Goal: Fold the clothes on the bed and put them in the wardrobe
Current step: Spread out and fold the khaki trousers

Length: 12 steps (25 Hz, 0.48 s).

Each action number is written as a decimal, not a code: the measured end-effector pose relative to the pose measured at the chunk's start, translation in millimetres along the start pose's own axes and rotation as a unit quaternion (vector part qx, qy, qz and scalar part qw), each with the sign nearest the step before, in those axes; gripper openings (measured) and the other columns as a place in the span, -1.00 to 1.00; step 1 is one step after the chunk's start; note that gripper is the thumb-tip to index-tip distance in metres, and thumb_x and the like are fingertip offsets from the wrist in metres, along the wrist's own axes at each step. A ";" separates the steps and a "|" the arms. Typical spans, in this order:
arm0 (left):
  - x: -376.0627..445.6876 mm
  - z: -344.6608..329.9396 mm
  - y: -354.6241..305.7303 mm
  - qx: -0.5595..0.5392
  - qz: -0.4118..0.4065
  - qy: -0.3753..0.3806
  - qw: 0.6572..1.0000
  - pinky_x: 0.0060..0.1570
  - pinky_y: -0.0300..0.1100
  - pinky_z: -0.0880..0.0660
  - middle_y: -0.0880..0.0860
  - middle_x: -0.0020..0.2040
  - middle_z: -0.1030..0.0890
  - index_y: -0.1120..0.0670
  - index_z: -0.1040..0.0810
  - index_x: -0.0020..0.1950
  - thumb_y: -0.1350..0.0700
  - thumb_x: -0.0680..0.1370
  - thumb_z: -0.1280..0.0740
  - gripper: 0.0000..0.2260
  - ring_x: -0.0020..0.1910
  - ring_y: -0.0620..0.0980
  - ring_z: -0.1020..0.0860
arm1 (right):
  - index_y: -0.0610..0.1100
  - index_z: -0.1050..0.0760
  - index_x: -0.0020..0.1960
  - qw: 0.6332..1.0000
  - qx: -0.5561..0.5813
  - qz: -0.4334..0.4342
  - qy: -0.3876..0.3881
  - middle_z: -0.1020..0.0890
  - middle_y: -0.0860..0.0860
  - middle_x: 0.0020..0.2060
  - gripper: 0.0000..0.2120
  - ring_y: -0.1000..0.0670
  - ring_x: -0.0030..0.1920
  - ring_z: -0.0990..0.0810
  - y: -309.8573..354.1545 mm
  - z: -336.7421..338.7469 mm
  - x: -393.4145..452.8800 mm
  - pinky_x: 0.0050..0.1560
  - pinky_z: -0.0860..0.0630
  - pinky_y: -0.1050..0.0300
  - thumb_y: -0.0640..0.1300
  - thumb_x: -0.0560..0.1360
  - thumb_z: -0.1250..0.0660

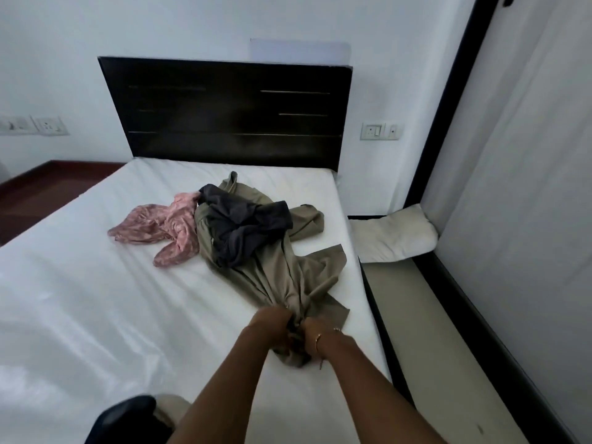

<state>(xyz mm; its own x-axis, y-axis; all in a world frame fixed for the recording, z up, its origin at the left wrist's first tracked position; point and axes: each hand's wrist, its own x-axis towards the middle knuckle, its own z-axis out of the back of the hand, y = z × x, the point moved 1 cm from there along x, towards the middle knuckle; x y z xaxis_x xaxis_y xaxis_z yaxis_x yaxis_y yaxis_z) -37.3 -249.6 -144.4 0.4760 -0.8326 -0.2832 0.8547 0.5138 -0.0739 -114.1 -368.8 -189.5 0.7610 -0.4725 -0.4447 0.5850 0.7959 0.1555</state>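
Observation:
A long khaki garment (275,277) lies crumpled across the white bed (96,299), stretching from the headboard side toward me. On top of it sits a dark grey garment (246,222). A pink patterned garment (160,225) lies to its left, touching the pile. My left hand (272,322) and my right hand (312,336) are side by side, both clenched on the bunched near end of the khaki garment close to the bed's right edge.
A dark wooden headboard (230,110) stands at the far end. A white pillow (394,235) lies on the floor strip right of the bed. A dark-framed wardrobe panel (512,187) fills the right side. Dark and light cloth (137,415) shows at the bottom edge.

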 end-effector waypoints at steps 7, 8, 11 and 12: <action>-39.5 14.2 -51.5 -0.070 -0.033 0.050 0.996 -0.02 -0.13 -0.52 0.06 -0.02 -0.68 0.04 -0.66 0.08 -0.17 0.49 -0.49 -0.67 -0.01 0.10 -0.65 | -0.09 -0.49 0.92 0.996 -0.082 -0.025 0.039 -0.43 -0.26 0.87 -0.28 -0.30 0.81 -0.51 -4.7 67.1 -91.8 0.94 -0.62 -0.29 -0.05 0.81 -0.58; -39.7 21.1 -47.5 -0.124 -0.034 0.058 0.990 0.03 -0.14 -0.53 0.02 0.04 -0.68 0.01 -0.65 0.16 -0.10 0.48 -0.51 -0.67 0.03 0.05 -0.64 | -0.12 -0.51 0.91 0.995 -0.084 -0.025 0.048 -0.44 -0.27 0.87 -0.30 -0.29 0.81 -0.52 -0.7 75.4 -94.5 0.87 -0.67 -0.29 -0.07 0.81 -0.57; -27.3 43.5 -16.6 -0.225 -0.019 0.007 0.974 0.09 -0.16 -0.55 -0.07 0.09 -0.67 -0.06 -0.62 0.26 0.01 0.44 -0.50 -0.62 0.08 -0.05 -0.63 | -0.14 -0.67 0.77 0.998 -0.066 -0.023 0.007 -0.57 -0.24 0.76 -0.44 -0.30 0.70 -0.63 16.0 102.8 -97.0 0.57 -0.73 -0.22 -0.08 0.79 -0.52; -20.7 51.4 -2.9 -0.236 0.004 -0.020 0.971 0.08 -0.17 -0.55 -0.07 0.10 -0.67 -0.06 -0.62 0.26 0.04 0.46 -0.48 -0.63 0.09 -0.05 -0.64 | -0.11 -0.68 0.75 0.997 -0.059 -0.019 -0.045 -0.59 -0.21 0.74 -0.45 -0.30 0.69 -0.62 22.5 111.5 -91.7 0.68 -0.72 -0.25 -0.05 0.78 -0.53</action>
<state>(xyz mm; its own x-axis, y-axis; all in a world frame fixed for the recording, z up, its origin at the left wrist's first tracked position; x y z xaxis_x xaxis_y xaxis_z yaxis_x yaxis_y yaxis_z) -39.0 -244.4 -89.2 0.4981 -0.8308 -0.2483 0.6652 0.5499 -0.5051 -139.5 -349.8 -46.9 0.7643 -0.5310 -0.3659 0.5811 0.8132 0.0335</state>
